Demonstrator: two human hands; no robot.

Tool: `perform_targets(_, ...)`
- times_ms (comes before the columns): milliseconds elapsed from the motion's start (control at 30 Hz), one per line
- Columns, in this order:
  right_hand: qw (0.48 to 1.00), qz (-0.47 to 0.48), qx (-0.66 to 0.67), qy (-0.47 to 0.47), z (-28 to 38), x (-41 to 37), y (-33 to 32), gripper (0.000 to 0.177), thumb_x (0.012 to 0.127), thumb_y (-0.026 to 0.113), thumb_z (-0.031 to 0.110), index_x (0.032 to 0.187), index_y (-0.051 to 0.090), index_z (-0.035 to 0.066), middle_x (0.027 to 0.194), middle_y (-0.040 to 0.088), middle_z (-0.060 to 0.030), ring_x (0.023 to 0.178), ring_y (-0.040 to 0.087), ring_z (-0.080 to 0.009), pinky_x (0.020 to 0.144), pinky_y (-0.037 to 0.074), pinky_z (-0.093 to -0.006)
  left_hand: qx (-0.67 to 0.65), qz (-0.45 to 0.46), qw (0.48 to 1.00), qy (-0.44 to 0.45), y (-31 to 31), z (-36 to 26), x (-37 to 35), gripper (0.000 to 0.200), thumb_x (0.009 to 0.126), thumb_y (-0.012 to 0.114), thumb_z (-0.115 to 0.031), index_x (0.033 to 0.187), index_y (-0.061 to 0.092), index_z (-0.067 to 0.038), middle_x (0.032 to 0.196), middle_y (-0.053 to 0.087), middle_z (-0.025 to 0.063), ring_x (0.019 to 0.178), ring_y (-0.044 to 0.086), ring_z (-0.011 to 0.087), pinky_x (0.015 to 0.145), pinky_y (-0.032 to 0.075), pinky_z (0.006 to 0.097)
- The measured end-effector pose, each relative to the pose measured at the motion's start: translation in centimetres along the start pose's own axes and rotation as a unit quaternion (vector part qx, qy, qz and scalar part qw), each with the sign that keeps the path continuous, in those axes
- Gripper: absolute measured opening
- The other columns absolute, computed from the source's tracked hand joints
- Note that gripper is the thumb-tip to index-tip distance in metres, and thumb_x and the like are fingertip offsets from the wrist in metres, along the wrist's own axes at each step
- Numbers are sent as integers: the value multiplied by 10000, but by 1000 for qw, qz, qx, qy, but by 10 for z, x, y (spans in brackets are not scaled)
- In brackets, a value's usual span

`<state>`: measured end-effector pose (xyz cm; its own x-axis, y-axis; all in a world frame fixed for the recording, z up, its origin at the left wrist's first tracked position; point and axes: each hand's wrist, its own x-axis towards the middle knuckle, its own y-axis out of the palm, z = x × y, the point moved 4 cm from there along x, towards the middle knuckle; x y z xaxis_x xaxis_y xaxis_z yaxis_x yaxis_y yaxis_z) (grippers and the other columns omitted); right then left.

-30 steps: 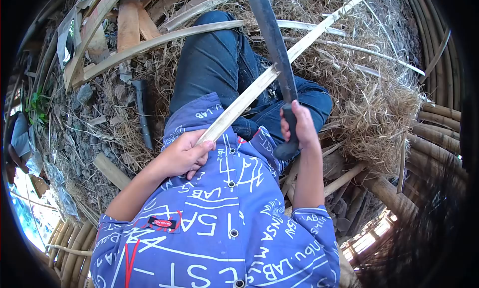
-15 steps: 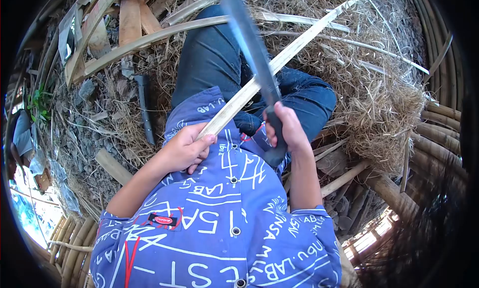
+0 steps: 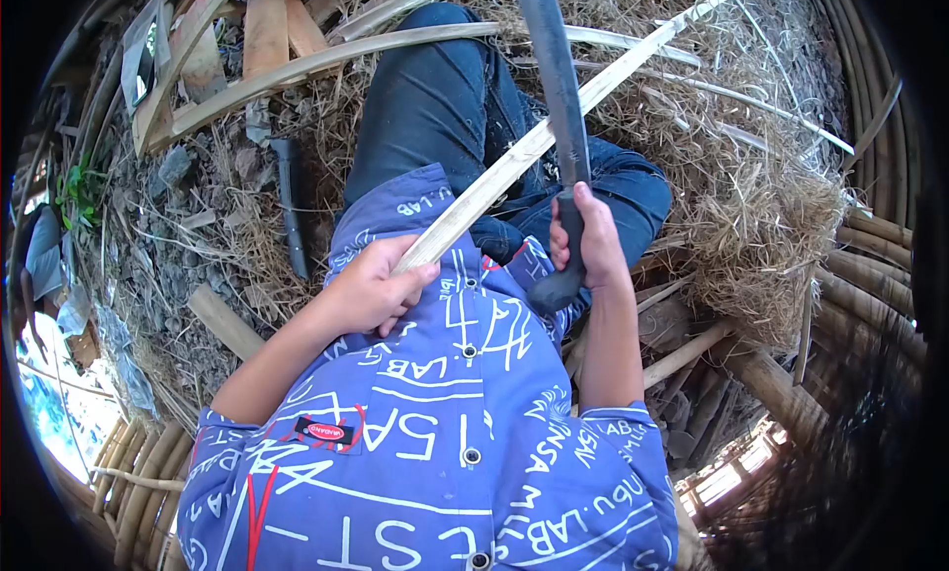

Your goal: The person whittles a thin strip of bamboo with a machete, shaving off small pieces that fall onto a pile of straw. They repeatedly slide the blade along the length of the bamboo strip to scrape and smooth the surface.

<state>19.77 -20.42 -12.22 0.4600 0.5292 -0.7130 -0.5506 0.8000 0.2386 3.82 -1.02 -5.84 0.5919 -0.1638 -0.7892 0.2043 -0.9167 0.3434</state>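
Note:
My left hand (image 3: 381, 284) is closed around the near end of a long pale bamboo strip (image 3: 484, 188), which slants up to the right across my lap. My right hand (image 3: 595, 237) grips the black handle of a machete (image 3: 560, 72). Its dark blade points away from me and crosses over the strip a little beyond the middle of my lap. Rough fibres stand up on the strip's surface close to the blade. The blade's tip runs out at the top of the view.
A dark sheath or second knife (image 3: 290, 205) lies on the ground to the left. Curved bamboo strips (image 3: 326, 62) lie beyond my knees. A heap of shavings (image 3: 761, 245) is at the right, beside bamboo poles (image 3: 875, 264). My crossed legs (image 3: 425, 106) are under the strip.
The machete and my right hand have moved away from me and to the right along the strip, and the blade stands straighter. My left hand keeps its hold.

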Motion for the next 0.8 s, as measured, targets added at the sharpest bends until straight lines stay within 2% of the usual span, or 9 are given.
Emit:
perform_targets(100,999,42,-18,6,-10,-10,9,471,965,417,471,853,517,24,521,482,-24,371,438,-94,346,368,-239,-7,27,1000,-14,1,0,0,199,969,474,-149,1121,467,-20,534,334,-83,376,296,10,319,313,198)
perform_targets(167,998,32,-60,-9,-2,-11,-5,471,966,414,472,854,515,26,526,482,-22,375,429,-89,347,366,-231,-18,27,999,-19,1,2,0,184,957,503,-151,1095,476,-33,534,330,-83,377,299,9,318,315,197)
perform_targets(300,998,-1,61,4,-10,-2,-2,421,967,455,419,850,511,19,542,497,-31,392,462,-107,372,404,-246,23,19,999,19,-2,6,2,148,941,535,-149,1028,488,-40,537,337,-78,375,304,17,319,317,198)
perform_targets(333,999,30,11,-9,-8,-8,5,408,966,465,410,848,509,22,545,500,-34,400,467,-112,380,412,-257,54,25,998,33,-2,3,3,141,935,547,-147,1006,490,-40,539,341,-75,374,306,21,319,318,198)
perform_targets(433,998,32,-50,-18,-3,-15,-7,437,962,445,437,876,513,14,538,494,-38,377,446,-103,353,381,-246,115,18,991,60,2,1,-2,133,959,502,-167,988,490,-38,541,348,-65,372,302,28,317,319,204)
perform_targets(567,999,-39,27,-16,-1,-6,-18,433,965,442,443,887,510,22,530,475,-28,380,448,-101,352,379,-243,-4,0,1000,26,4,2,0,161,987,435,-189,985,486,-35,542,350,-60,375,298,30,323,312,208)
perform_targets(667,1000,21,-19,-4,-6,-22,-6,415,963,452,428,880,510,25,534,477,-21,377,429,-93,350,373,-239,84,-23,995,57,6,-3,-3,195,1003,386,-196,986,482,-26,550,360,-56,412,309,22,361,293,200)
perform_targets(767,999,-5,-52,-12,-1,-17,-27,438,957,448,452,878,510,26,532,474,-19,375,422,-92,350,370,-237,148,-44,983,99,8,-1,-2,191,1000,393,-187,977,491,-25,558,383,-47,436,324,23,388,303,200)
perform_targets(800,1000,-9,5,0,0,-12,-27,462,949,442,477,871,512,28,529,470,-19,373,427,-95,347,366,-236,148,-54,983,96,7,-3,-3,191,1000,393,-187,977,491,-25,558,383,-47,436,324,23,388,303,200)
